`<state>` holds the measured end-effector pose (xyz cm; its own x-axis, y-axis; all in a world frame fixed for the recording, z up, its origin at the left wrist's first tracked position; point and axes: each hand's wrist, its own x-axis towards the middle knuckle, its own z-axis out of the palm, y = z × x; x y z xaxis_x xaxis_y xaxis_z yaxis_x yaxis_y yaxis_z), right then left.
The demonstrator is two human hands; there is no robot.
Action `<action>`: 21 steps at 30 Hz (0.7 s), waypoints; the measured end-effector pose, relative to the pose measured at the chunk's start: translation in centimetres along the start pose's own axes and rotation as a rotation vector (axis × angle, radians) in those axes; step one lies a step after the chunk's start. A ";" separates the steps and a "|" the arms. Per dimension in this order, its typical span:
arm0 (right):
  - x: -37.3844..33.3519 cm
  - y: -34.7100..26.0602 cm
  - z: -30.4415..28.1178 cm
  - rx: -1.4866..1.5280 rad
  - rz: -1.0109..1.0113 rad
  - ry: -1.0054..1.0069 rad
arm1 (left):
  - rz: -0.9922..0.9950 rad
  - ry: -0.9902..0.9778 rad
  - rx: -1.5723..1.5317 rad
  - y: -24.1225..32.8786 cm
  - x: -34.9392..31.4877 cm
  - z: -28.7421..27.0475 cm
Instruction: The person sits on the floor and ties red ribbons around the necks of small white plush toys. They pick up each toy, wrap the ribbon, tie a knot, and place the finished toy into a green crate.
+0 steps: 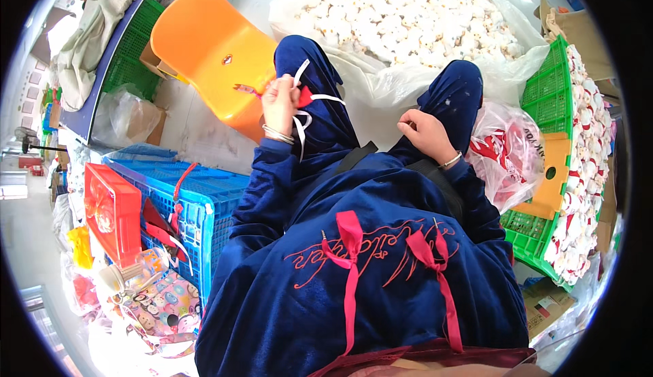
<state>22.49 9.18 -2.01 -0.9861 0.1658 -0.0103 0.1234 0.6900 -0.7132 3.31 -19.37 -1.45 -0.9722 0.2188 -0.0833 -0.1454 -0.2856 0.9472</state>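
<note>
Seen from above, a seated person in a dark blue velvety outfit has two bare hands held well apart over the lap. The left hand is raised in front of the left knee, its forearm reaching forward and its wrist upright. Its fingers are bent and pinched on a small red fabric piece with narrow white ribbon ends; this piece sits at the fingertips, its tails spreading up, right and down against the blue trouser leg. Pale bangles circle that wrist.

The right hand is lower, near the right thigh, its forearm angled inward, back of the hand upward, fingers loosely curled toward the middle. Whether its fingertips are closed on anything, I cannot tell.

Just left of the left hand is a glossy orange plastic chair. Beyond the knees, a clear plastic sheet bears a heap of small white pieces. Left of the person is a blue slatted plastic crate.
</note>
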 end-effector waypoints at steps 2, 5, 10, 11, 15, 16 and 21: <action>0.2 0.4 0.3 -0.003 0.001 -0.043 | -0.004 0.088 0.023 0.0 0.1 -1.7; 0.5 0.6 0.7 0.006 0.027 -0.115 | -0.005 0.105 -0.072 -0.5 -0.5 -3.5; 0.9 1.3 1.0 0.022 0.059 -0.183 | -0.034 0.225 -0.083 0.1 -1.2 -3.8; 0.8 1.5 1.1 0.023 0.048 -0.188 | -0.033 0.221 -0.105 0.1 -1.4 -4.0; 0.9 1.2 0.8 0.041 0.090 -0.203 | -0.021 0.197 -0.189 0.4 -1.9 -5.6; 0.9 1.3 0.8 0.056 0.092 -0.205 | -0.025 0.193 -0.237 0.9 -2.0 -5.3; 1.5 0.9 0.7 0.133 0.063 -0.238 | -0.030 0.009 -0.464 1.8 -2.1 -6.0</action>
<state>21.04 9.52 -3.15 -0.9772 0.0248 -0.2109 0.1856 0.5821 -0.7917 3.97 -25.96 -1.43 -0.9675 0.2263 -0.1133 -0.2387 -0.6670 0.7058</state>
